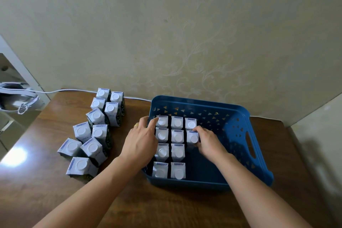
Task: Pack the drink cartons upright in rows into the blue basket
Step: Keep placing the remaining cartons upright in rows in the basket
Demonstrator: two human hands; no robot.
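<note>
Now ten cartons (pixel 177 136) upright in basket (pixel 238 116), ten outside (pixel 96 133).

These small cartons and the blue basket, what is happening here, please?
A person is packing drink cartons upright into the blue basket on a wooden table. Ten cartons already stand in rows on its left side. The right hand grips the newest carton, second in the third column, while the left hand touches the packed cartons at the basket's left edge. About ten more cartons wait on the table to the left.
</note>
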